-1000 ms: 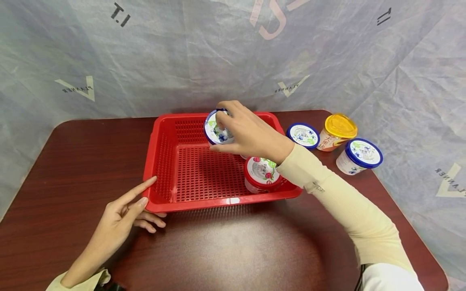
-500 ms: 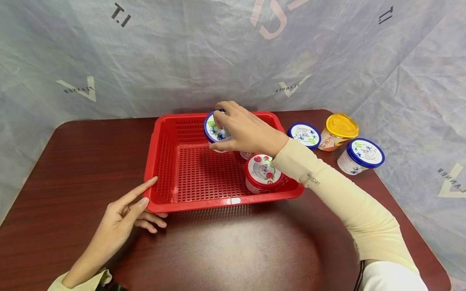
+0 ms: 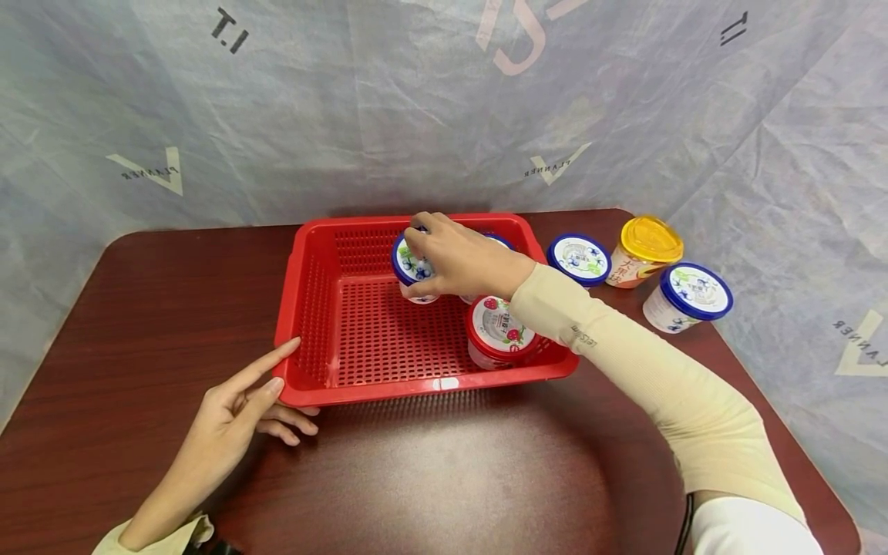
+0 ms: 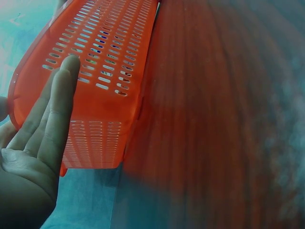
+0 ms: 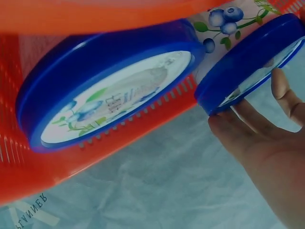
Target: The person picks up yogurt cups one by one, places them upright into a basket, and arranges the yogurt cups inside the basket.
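My right hand (image 3: 461,256) grips a cup with a blue lid and blueberry pictures (image 3: 411,266) by its lid, inside the back of the red plastic basket (image 3: 375,393). In the right wrist view, the fingertips lie at the rim of this lid (image 5: 248,64). Another blue-lidded cup (image 5: 116,98) stands beside it, mostly covered by the hand in the head view. A red-lidded cup with strawberry pictures (image 3: 501,327) sits at the basket's front right. My left hand (image 3: 225,420) pinches the basket's front left corner, its lower fingers (image 4: 62,100) straight along the outer wall.
Right of the basket on the dark wood table (image 3: 444,478) stand a blue-lidded cup (image 3: 580,258), a yellow-lidded cup (image 3: 644,250) and another blue-lidded cup (image 3: 688,297). A grey printed cloth (image 3: 361,116) hangs behind the table and along its sides.
My right hand has lowered the blue-lidded cup slightly into the basket, toward the front, uncovering part of the other blue lid behind the hand. The left hand stays at the corner.
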`<action>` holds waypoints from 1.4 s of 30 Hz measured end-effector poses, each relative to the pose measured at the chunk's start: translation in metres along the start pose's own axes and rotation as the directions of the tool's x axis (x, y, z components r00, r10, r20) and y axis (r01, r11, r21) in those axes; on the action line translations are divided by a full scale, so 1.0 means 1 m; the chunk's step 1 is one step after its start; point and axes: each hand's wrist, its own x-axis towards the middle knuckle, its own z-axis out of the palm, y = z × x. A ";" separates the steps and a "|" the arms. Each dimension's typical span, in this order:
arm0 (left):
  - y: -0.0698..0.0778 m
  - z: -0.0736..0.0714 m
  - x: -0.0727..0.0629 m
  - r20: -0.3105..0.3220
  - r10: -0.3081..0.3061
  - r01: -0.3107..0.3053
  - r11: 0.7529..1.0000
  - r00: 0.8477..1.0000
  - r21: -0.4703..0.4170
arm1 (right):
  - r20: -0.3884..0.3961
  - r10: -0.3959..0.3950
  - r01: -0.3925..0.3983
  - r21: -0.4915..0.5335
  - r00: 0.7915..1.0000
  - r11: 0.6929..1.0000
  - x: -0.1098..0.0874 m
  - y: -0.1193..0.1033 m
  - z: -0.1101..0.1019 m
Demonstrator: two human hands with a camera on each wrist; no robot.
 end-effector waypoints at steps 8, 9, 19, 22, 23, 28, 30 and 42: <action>-0.001 0.000 0.001 -0.003 -0.003 0.003 1.000 1.000 -0.005 | 0.037 -0.026 0.027 -0.024 0.999 0.999 0.003 0.003 0.006; -0.001 0.000 0.001 -0.003 -0.001 0.001 1.000 1.000 -0.005 | 0.036 -0.030 0.031 -0.028 0.999 0.999 0.004 0.003 0.006; -0.002 0.000 0.000 -0.008 -0.014 0.014 1.000 1.000 -0.004 | 0.028 -0.054 0.055 -0.053 0.998 0.997 0.009 0.006 0.010; -0.002 0.001 0.000 -0.007 -0.011 0.011 1.000 1.000 -0.005 | 0.023 -0.067 0.069 -0.062 0.997 0.996 0.010 0.006 0.011; -0.002 0.001 0.000 -0.006 -0.007 0.007 1.000 1.000 -0.005 | 0.021 -0.071 0.072 -0.066 0.997 0.995 0.011 0.007 0.011; -0.002 0.001 0.001 -0.002 0.008 -0.008 1.000 1.000 -0.006 | 0.031 -0.057 0.059 -0.071 0.998 0.996 0.015 0.007 0.012; -0.002 0.001 0.001 -0.003 0.008 -0.008 1.000 1.000 -0.008 | 0.051 -0.047 0.051 -0.067 0.998 0.996 0.016 0.006 0.013; -0.001 0.001 0.001 -0.002 0.014 -0.014 1.000 1.000 -0.004 | 0.065 -0.055 0.056 -0.028 0.996 0.998 0.013 0.010 0.013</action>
